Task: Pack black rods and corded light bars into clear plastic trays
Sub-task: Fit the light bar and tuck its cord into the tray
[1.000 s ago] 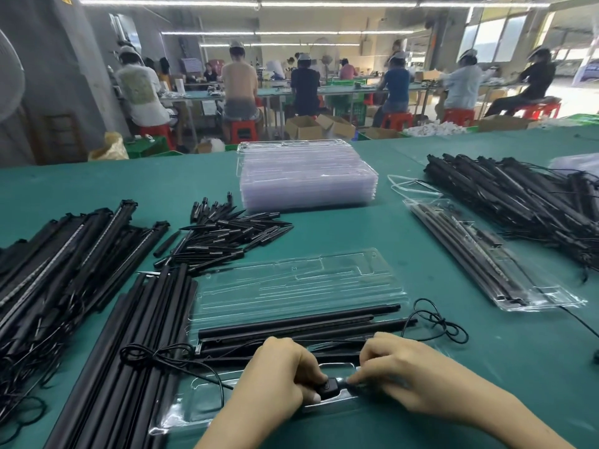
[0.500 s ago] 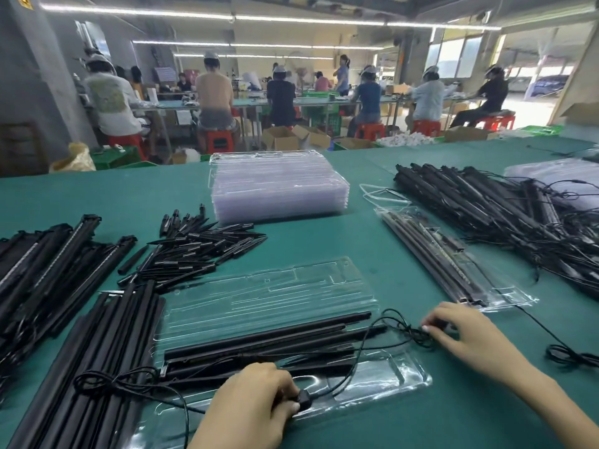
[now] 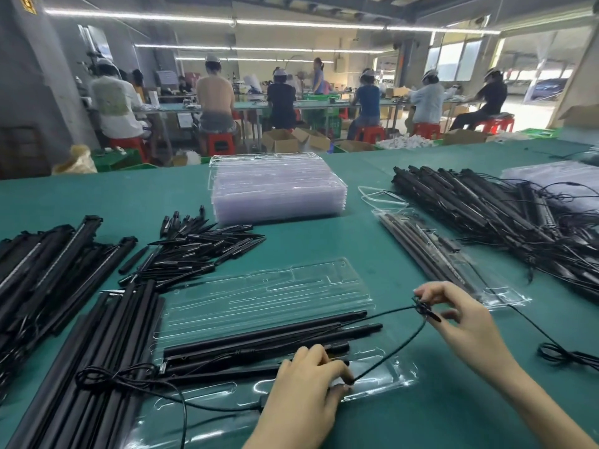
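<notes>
Fingers first: the right hand [image 3: 466,322] pinches a small bundled knot of cord [image 3: 392,346] between thumb and forefinger, raised off the table, with the other fingers loosely fanned. The left hand [image 3: 308,387] curls down over the cord's near end and pins it against the tray [image 3: 382,380]. Held at both ends, the cord runs taut between the hands, probably so it can be gathered and laid in without tangling.

By size, the green table [image 3: 421,416] carries it all, with stock fanned around the work spot, seemingly for easy reach. A big heap of corded bars [image 3: 486,209] lies far right and another heap of bars [image 3: 48,267] far left. A stack of empty trays [image 3: 278,189] waits straight ahead. Long rods [image 3: 107,351] lie side by side at near left, partly on the tray's left end. A filled tray [image 3: 453,264] is set aside right of centre, apart from the work. Short rods [image 3: 194,251] are piled behind the open tray.

The open tray sits directly before the person, its long side across. Several rods and a light bar [image 3: 265,338] already lie along its middle channels, and its far half looks unfilled. The cord rises from this bar, so tucking it into the near pocket looks like the step in hand. A loose coil [image 3: 113,374] at the tray's left end could snag.
</notes>
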`<state>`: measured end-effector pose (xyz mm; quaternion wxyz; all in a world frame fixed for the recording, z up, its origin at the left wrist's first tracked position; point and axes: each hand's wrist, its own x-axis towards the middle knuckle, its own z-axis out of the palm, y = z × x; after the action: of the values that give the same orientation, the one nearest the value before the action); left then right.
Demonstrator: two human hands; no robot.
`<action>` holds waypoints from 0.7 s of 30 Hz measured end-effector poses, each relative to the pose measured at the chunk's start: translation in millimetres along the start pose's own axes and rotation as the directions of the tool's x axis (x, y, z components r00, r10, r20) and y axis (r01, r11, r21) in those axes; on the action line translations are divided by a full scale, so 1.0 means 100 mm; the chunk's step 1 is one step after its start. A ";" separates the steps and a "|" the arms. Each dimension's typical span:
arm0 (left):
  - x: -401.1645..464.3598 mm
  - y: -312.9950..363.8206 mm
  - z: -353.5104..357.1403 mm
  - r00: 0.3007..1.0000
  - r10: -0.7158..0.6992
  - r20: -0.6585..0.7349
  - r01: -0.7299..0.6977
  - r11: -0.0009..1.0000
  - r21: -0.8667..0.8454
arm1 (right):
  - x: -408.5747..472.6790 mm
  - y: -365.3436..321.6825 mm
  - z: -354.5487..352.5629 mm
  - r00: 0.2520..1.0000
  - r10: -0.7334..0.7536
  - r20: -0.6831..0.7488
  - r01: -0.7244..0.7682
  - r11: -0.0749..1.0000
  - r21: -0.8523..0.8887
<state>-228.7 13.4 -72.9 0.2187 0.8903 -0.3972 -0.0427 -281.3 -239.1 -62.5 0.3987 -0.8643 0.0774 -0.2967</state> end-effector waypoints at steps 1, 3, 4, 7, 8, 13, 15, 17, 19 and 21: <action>-0.01 0.00 0.00 1.000 0.000 -0.011 0.000 1.000 -0.005 | -0.01 -0.06 -0.02 1.000 -0.026 0.015 0.025 0.999 0.045; -0.02 0.02 0.00 0.998 0.009 -0.055 -0.010 1.000 -0.025 | -0.05 -0.18 -0.05 0.996 -0.082 0.032 0.082 0.997 0.011; -0.02 0.04 0.01 0.996 0.023 -0.089 -0.027 0.999 -0.035 | -0.07 -0.22 -0.06 0.995 -0.095 0.024 0.097 0.992 -0.080; 0.02 0.14 0.00 0.981 0.056 -0.188 -0.071 0.995 -0.074 | -0.12 -0.30 -0.05 1.000 -0.013 0.028 0.021 0.947 -0.321; 0.04 0.16 0.01 0.977 0.059 -0.207 -0.079 0.993 -0.090 | -0.13 -0.34 -0.04 0.998 0.049 0.032 -0.036 0.944 -0.328; 0.16 0.23 0.04 0.979 0.059 -0.195 -0.071 0.996 -0.057 | -0.20 -0.54 0.02 0.925 0.312 0.219 -0.281 0.946 -0.158; 0.20 0.25 0.07 0.985 0.075 -0.152 -0.073 0.997 0.020 | -0.22 -0.66 0.03 0.848 0.373 0.376 -0.399 0.917 -0.009; 0.23 0.31 0.05 0.994 0.036 -0.105 -0.031 0.998 0.046 | -0.25 -0.75 0.05 0.778 0.373 0.506 -0.483 0.869 0.101; 0.27 0.33 0.08 0.986 0.080 -0.148 -0.061 0.989 0.132 | -0.27 -0.83 0.07 0.728 0.324 0.604 -0.481 0.870 0.112; 0.27 0.35 0.04 0.959 0.136 -0.247 -0.096 0.981 0.169 | -0.29 -0.84 0.09 0.742 0.238 0.626 -0.393 0.912 0.119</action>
<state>-235.3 -28.8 -59.3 0.2003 0.8777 -0.4192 0.1173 -308.4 -166.6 -18.2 0.5498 -0.8315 0.0565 0.0570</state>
